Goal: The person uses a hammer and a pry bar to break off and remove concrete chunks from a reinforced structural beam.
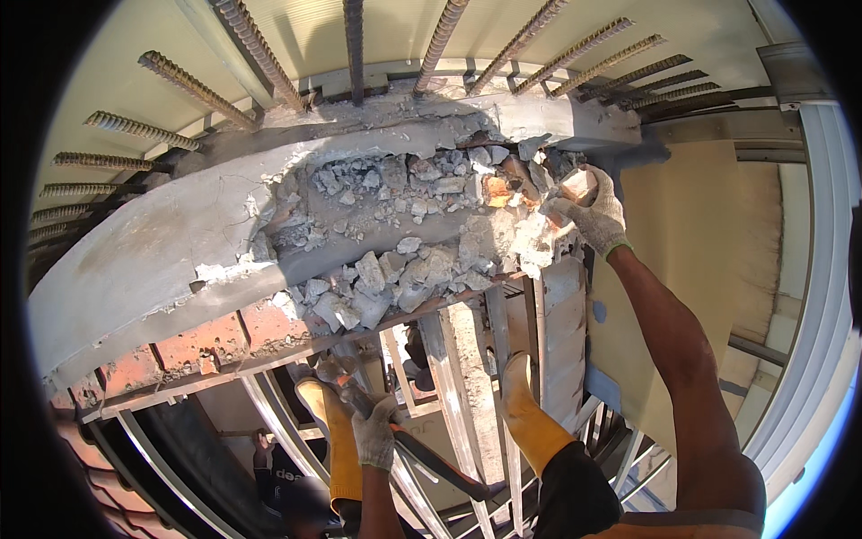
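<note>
My left hand (374, 435), in a pale work glove, is closed round the handle of a hammer (438, 465) with a black and orange grip. The tool's head lies toward my yellow boot. At the right end of a broken concrete beam (171, 229), my gloved right hand (600, 218) grips a pale chunk of rubble (579, 185). Beside that hand lie broken orange brick pieces (496, 190). Grey rubble (386, 184) fills the hollow in the beam, and larger concrete lumps (395, 280) lie along its near edge.
Several rusty rebars (355, 49) jut from the beam's far side. Below it runs a row of red bricks (202, 346). My yellow boots (530, 409) stand among metal bars (458, 404) with gaps between them. A person in dark clothing (287, 476) is lower down at the left.
</note>
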A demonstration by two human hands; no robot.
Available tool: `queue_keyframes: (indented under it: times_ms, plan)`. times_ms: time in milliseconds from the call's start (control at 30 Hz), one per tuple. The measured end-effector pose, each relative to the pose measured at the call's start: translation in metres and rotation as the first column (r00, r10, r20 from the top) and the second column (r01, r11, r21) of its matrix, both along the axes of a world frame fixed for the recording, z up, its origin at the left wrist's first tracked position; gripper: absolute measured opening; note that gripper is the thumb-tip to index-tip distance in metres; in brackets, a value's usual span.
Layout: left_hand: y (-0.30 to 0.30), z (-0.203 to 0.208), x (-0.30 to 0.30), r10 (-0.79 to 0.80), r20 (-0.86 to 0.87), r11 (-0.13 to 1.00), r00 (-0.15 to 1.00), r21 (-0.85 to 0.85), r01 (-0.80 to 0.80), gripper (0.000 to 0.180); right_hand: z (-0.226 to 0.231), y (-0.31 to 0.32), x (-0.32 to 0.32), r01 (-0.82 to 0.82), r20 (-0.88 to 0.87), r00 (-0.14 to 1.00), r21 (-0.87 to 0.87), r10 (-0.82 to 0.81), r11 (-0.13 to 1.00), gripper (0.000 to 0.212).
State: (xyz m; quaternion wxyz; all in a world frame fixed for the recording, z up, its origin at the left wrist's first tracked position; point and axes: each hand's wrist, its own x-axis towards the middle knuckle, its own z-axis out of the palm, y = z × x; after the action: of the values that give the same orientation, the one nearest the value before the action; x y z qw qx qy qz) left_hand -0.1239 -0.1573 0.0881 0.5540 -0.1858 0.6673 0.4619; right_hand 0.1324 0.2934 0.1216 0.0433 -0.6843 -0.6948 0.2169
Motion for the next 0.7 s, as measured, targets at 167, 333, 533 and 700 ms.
queue_keyframes:
  times_ms: [167, 333, 533, 700]
  plan:
    - [0.008, 0.001, 0.003, 0.024, 0.058, 0.999, 0.998, 0.033, -0.026, 0.012, -0.060, 0.055, 0.062, 0.123, -0.024, 0.992, 0.259, -0.121, 0.958, 0.087]
    - [-0.004, 0.004, -0.002, 0.042, 0.070, 0.998, 0.997, -0.049, -0.038, 0.012, -0.084, -0.032, -0.111, -0.485, -0.073, 0.843, 0.327, 0.533, 0.811, 0.058]
    - [-0.007, -0.003, 0.000, -0.010, 0.081, 0.998, 0.997, -0.057, 0.015, 0.015, -0.096, -0.099, -0.304, -0.750, -0.158, 0.478, 0.438, 0.864, 0.495, 0.051]
    - [-0.003, 0.006, -0.014, -0.060, 0.063, 0.996, 0.996, -0.056, 0.064, 0.016, -0.122, -0.080, -0.284, -0.874, 0.259, 0.485, 0.190, 0.835, 0.448, 0.043]
